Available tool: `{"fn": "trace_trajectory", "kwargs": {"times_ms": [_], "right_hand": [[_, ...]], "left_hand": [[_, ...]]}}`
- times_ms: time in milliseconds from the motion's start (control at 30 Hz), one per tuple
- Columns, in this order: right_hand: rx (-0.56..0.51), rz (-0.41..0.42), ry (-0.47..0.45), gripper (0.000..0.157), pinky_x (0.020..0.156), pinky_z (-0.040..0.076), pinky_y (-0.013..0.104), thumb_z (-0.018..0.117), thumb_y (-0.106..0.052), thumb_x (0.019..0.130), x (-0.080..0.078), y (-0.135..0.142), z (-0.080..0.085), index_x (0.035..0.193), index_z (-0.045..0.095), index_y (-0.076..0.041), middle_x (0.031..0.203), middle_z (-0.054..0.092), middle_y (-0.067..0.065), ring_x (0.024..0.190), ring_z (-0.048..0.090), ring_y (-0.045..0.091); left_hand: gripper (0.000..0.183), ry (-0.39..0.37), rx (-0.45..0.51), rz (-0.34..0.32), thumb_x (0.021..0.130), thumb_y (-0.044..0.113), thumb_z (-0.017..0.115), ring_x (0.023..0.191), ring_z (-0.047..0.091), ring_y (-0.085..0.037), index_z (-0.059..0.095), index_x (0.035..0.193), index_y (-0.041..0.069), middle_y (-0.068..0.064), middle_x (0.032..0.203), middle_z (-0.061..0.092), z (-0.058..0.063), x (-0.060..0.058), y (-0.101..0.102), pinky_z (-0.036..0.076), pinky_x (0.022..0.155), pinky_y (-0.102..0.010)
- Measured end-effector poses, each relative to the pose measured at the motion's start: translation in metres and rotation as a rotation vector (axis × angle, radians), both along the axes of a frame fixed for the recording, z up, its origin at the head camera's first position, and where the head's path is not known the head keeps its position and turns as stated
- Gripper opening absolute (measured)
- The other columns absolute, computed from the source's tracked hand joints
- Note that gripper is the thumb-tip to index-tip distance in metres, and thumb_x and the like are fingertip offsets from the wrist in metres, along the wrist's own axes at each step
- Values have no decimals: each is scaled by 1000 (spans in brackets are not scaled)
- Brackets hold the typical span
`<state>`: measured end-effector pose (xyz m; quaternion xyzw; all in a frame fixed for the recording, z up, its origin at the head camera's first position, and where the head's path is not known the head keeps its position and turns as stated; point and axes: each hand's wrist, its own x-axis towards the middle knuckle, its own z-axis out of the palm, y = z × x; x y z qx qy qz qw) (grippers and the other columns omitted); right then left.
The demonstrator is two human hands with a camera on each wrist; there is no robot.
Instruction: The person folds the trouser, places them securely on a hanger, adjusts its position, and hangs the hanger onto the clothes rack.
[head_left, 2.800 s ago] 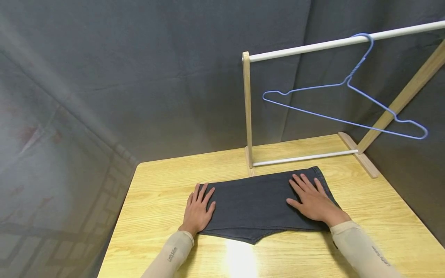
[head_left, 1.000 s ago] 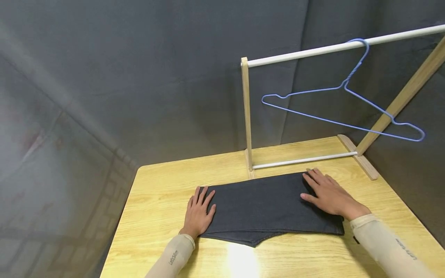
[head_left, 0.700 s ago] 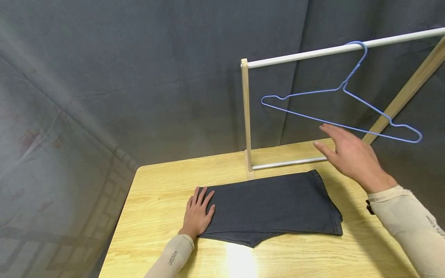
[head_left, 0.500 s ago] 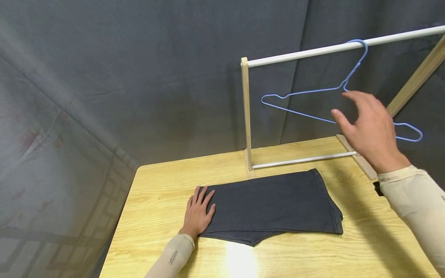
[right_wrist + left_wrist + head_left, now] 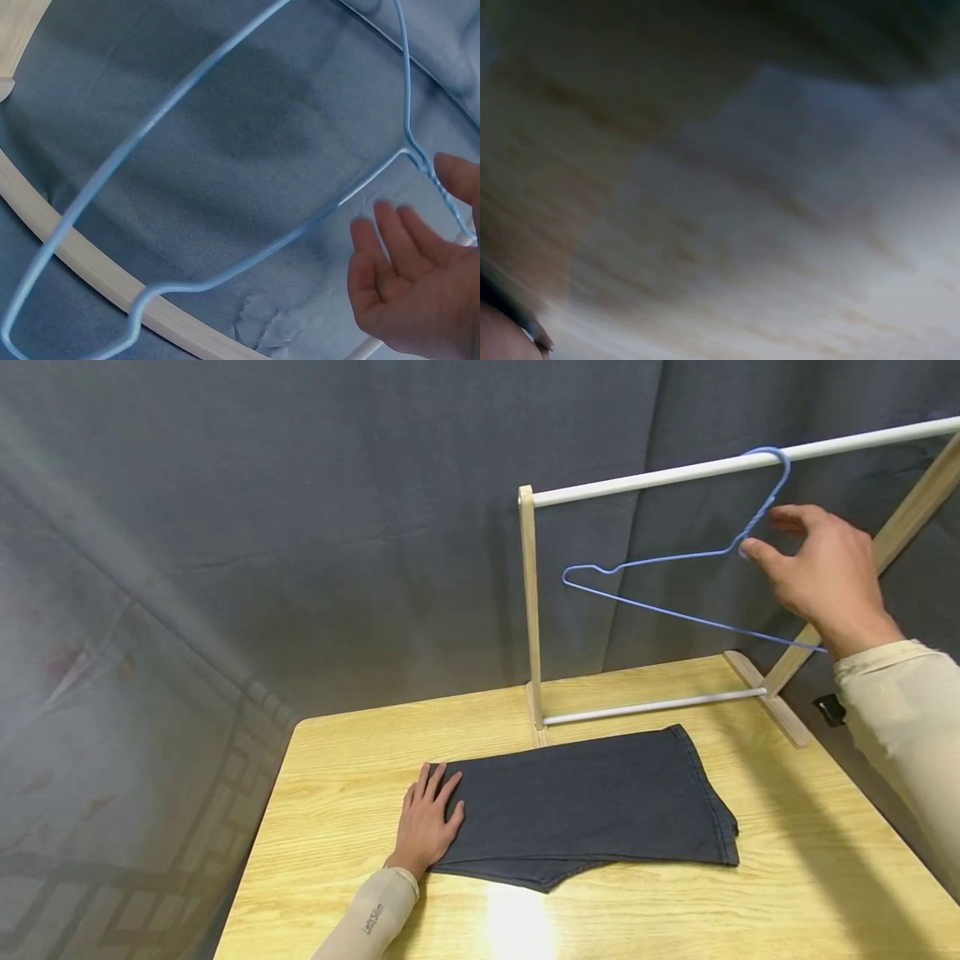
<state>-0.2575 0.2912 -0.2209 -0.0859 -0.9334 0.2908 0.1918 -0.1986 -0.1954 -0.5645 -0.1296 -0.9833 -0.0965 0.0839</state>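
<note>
A pair of folded dark trousers [image 5: 577, 802] lies flat on the wooden table. My left hand [image 5: 427, 827] rests on their left end with its fingers spread straight. From the rack's white rail hangs a blue wire hanger [image 5: 759, 518]. My right hand [image 5: 828, 572] is raised beside the hanger's twisted neck, covering part of its right arm. In the right wrist view, the thumb and loosely bent fingers of the right hand [image 5: 420, 292] are parted near the neck of the hanger [image 5: 154, 120], not closed round it. The left wrist view is blurred, mostly table surface.
A clothes rack with wooden posts [image 5: 529, 610], a white top rail [image 5: 645, 483] and a white lower bar [image 5: 652, 706] stands at the back right of the table [image 5: 352, 752]. Grey cloth [image 5: 337, 527] hangs behind and to the left.
My right hand has lifted off the right end of the trousers and moved up and right to the hanger's neck. My left hand and the trousers have stayed in place.
</note>
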Motion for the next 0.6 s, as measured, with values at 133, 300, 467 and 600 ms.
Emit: {"fn": "trace_trajectory", "kwargs": {"times_ms": [133, 300, 467, 600], "right_hand": [[21, 14, -50, 61, 100, 31, 55, 45, -47, 96, -7, 1, 1, 141, 44, -7, 141, 49, 23, 129, 41, 43], [55, 23, -79, 60, 74, 37, 37, 44, -51, 96, -16, 3, -1, 136, 51, -7, 132, 56, 24, 109, 51, 37], [58, 38, -108, 63, 63, 38, 31, 45, -55, 94, -17, 9, -1, 133, 55, -7, 120, 60, 19, 98, 53, 30], [47, 73, -133, 66, 59, 40, 26, 47, -61, 90, -20, 11, 1, 129, 58, -9, 89, 60, -14, 82, 50, 10]], "left_hand": [[51, 14, -2, 3, 97, 50, 41, 150, 14, -26, 37, 145, 35, 2, 158, 27, -1, 2, -1, 26, 116, -53], [51, 24, -9, 16, 97, 50, 41, 150, 14, -25, 37, 145, 36, 3, 158, 27, -3, 3, -4, 26, 116, -53], [51, 31, -9, 4, 97, 50, 40, 150, 14, -25, 36, 146, 36, 3, 158, 27, -4, 1, -2, 25, 116, -52], [51, 21, -9, 13, 97, 50, 40, 150, 13, -25, 36, 145, 36, 3, 158, 27, -5, 1, -2, 25, 116, -52]]}}
